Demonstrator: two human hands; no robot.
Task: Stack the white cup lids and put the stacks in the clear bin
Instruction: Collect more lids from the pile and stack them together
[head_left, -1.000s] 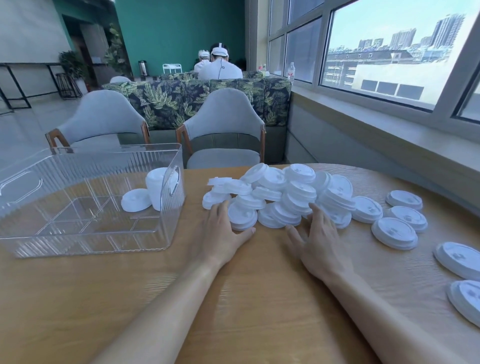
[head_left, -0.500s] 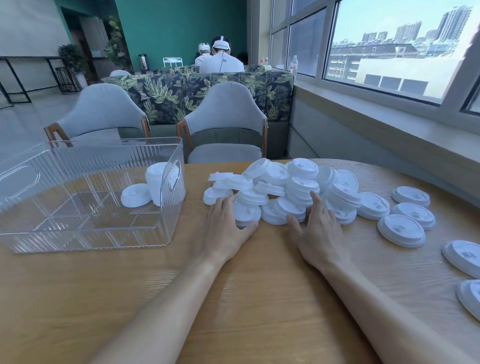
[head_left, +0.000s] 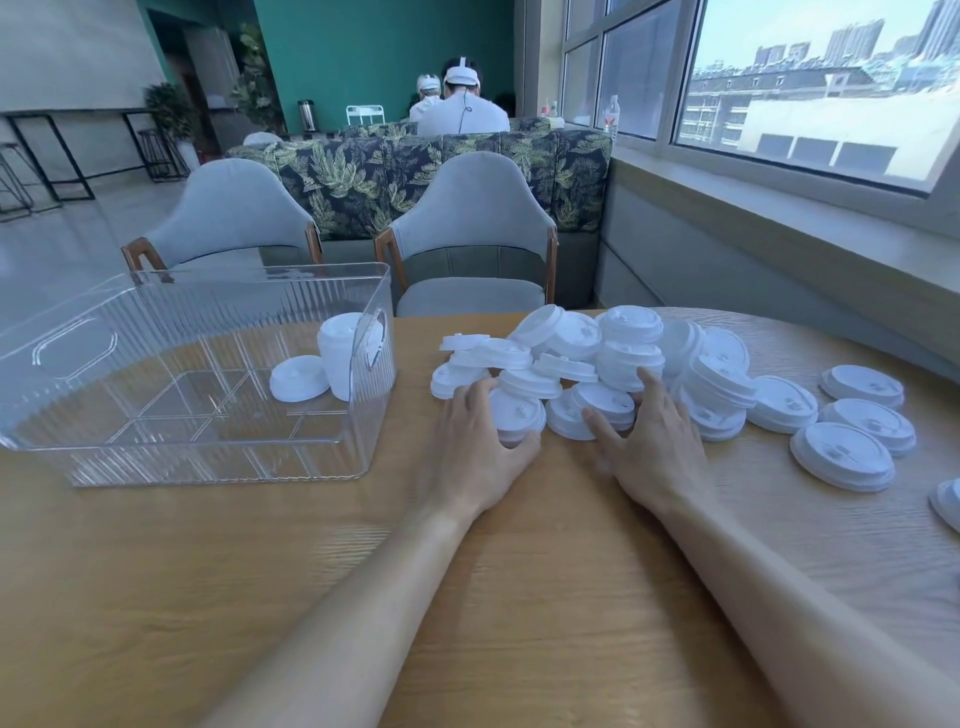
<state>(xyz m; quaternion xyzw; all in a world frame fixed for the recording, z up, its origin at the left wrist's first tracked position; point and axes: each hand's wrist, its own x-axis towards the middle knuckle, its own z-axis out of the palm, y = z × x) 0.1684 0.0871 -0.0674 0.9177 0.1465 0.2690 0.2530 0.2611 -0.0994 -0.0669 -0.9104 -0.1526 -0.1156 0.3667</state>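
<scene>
A heap of white cup lids lies on the wooden table in front of me. My left hand grips one lid at the heap's near edge, thumb curled round its near rim and fingers on its far left side. My right hand rests on the heap with straight, spread fingers; its thumb and forefinger touch either side of another lid. The clear bin stands to the left and holds a short stack of lids and a single lid.
Several loose lids lie flat to the right of the heap, one more at the frame's right edge. Two grey chairs stand behind the table. A window sill runs along the right. People sit far behind.
Both hands have slid forward into the heap. The left thumb has closed round a lid. The right hand's fingers have spread over the lids.
</scene>
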